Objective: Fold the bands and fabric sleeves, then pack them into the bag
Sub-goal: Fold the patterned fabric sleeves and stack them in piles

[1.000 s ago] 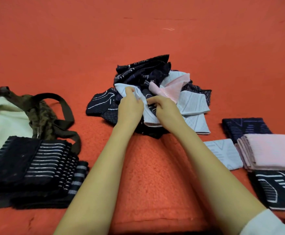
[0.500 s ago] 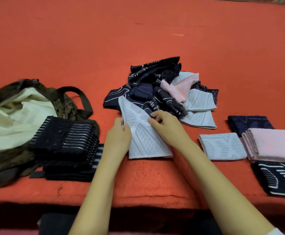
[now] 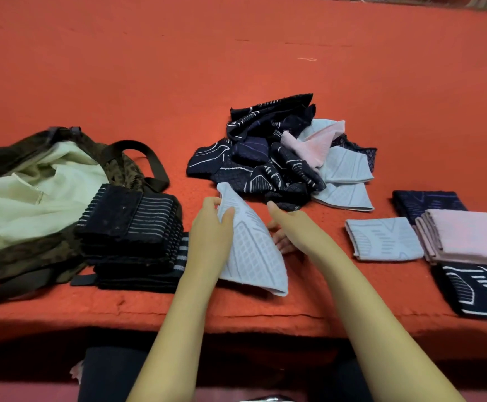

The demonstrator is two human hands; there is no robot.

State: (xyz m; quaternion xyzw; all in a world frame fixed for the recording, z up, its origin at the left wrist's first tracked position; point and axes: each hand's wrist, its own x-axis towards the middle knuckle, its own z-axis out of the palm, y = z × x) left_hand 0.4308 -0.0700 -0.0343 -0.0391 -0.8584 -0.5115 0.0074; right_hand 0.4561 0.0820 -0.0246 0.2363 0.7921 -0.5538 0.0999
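A light blue patterned sleeve [image 3: 251, 250] lies in front of me on the orange surface, its left side lifted. My left hand [image 3: 212, 224] pinches its upper left edge between thumb and fingers. My right hand [image 3: 287, 224] rests against its right side, fingers partly tucked under the cloth. Behind them sits a loose pile of dark navy, pink and light blue sleeves [image 3: 283, 158]. A stack of folded black striped bands [image 3: 132, 230] lies at the left beside the open camouflage bag [image 3: 33, 181] with its pale lining.
Folded pieces lie at the right: a light blue one [image 3: 384, 239], a pink stack [image 3: 468, 236], a navy one [image 3: 427, 200] behind and a black white-lined one [image 3: 480, 288] at the front. The surface's front edge [image 3: 236, 323] runs just below the sleeve.
Both hands pulled the light blue sleeve out of the pile and toward me, laid it flat, and the left hand now lifts its left edge. The camera view tilted down.
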